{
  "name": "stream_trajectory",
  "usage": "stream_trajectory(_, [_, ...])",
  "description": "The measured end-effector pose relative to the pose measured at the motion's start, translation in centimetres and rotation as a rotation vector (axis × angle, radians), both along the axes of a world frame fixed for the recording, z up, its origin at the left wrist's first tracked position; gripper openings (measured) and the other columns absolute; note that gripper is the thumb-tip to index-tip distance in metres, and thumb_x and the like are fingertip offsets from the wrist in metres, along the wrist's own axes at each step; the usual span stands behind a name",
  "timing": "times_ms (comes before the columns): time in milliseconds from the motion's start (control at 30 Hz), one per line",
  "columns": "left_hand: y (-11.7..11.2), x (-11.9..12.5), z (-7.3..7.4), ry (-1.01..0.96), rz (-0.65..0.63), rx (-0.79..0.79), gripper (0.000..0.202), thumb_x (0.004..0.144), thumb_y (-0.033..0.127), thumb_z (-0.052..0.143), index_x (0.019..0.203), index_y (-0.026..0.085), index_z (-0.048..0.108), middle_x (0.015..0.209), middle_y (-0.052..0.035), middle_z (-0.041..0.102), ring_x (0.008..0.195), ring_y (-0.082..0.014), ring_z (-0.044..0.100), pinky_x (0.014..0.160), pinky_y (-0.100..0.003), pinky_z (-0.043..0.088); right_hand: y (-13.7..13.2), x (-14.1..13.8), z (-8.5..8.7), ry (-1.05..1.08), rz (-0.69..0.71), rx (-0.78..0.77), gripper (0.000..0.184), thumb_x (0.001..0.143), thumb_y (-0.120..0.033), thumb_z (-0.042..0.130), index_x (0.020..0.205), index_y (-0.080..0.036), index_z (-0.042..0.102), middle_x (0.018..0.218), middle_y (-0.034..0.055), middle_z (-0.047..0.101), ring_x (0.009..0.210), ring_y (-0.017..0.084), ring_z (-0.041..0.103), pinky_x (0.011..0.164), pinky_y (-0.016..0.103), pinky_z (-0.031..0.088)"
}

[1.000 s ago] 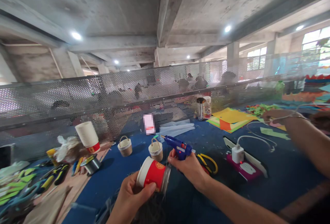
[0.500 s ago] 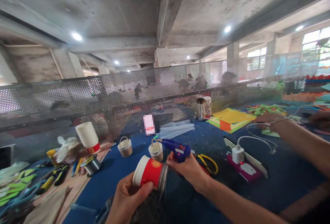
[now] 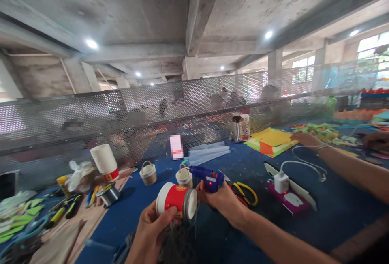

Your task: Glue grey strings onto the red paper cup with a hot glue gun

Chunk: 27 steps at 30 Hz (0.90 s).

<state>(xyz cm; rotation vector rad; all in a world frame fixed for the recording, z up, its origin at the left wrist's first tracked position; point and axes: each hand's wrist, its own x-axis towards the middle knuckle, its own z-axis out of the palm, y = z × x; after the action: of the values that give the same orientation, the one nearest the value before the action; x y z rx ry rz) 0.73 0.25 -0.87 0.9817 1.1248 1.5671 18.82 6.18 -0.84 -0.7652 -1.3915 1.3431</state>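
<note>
Blue cloth is covering the desk (image 3: 334,211) under a bare concrete ceiling. Low in front, the left hand (image 3: 148,231) is gripping a red-and-white paper cup (image 3: 175,201) lying on its side, base turned right. Just beside it, the right hand (image 3: 223,201) is clasping a blue glue gun (image 3: 205,173) — nozzle pointing left, close above the cup. Yellow-handled scissors (image 3: 247,191) are lying behind that hand — near a white charger (image 3: 281,182).

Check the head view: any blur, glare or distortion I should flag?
Head view: wide-angle bending at the edges; ceiling lights and right window blown out; cup and glue gun fairly sharp; people behind the mesh screen hazy; another person's arm slightly smeared.
</note>
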Motion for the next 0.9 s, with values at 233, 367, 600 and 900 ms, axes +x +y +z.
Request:
stream_trajectory(233, [-0.4, 0.4, 0.9, -0.027, -0.029, 0.005, 0.037, 0.056, 0.035, 0.087, 0.084, 0.013, 0.074, 0.06, -0.0009, 0.068, 0.052, -0.0131, 0.059, 0.053, -0.022, 0.048, 0.2, -0.3, 0.0, -0.008, -0.064, -0.031, 0.018, 0.063, -0.024, 0.075, 0.066, -0.017, 0.059, 0.053, -0.0072, 0.048, 0.046, 0.006, 0.034, 0.043, 0.018, 0.029])
stream_trajectory(367, [-0.4, 0.5, 1.0, -0.033, -0.023, -0.004, 0.035, 0.057, 0.034, 0.087, 0.082, 0.013, 0.073, 0.067, -0.0031, 0.072, 0.055, -0.0138, 0.062, 0.055, -0.023, 0.05, 0.6, -0.5, -0.6, 0.001, -0.111, -0.061, 0.017, 0.064, -0.027, 0.074, 0.07, -0.017, 0.061, 0.055, -0.0065, 0.051, 0.044, 0.006, 0.036, 0.042, 0.019, 0.031])
stream_trajectory(600, [0.0, 0.8, -0.1, 0.127, 0.018, 0.012, 0.04, 0.055, 0.04, 0.087, 0.081, 0.013, 0.075, 0.068, -0.0048, 0.073, 0.061, -0.0176, 0.064, 0.057, -0.024, 0.05, 1.1, -0.1, -0.6, -0.002, -0.139, 0.064, 0.013, 0.065, -0.021, 0.072, 0.067, -0.017, 0.06, 0.061, -0.0035, 0.059, 0.049, 0.008, 0.043, 0.047, 0.021, 0.037])
stream_trajectory(900, [0.3, 1.1, 1.1, 0.078, -0.042, 0.05, 0.056, 0.052, 0.031, 0.089, 0.102, 0.014, 0.067, 0.075, -0.0018, 0.071, 0.063, -0.016, 0.062, 0.06, -0.025, 0.052, 0.6, -1.0, -0.1, 0.191, -0.286, 0.096, 0.017, 0.06, -0.021, 0.076, 0.065, -0.02, 0.059, 0.063, -0.0013, 0.062, 0.06, 0.015, 0.057, 0.061, 0.027, 0.05])
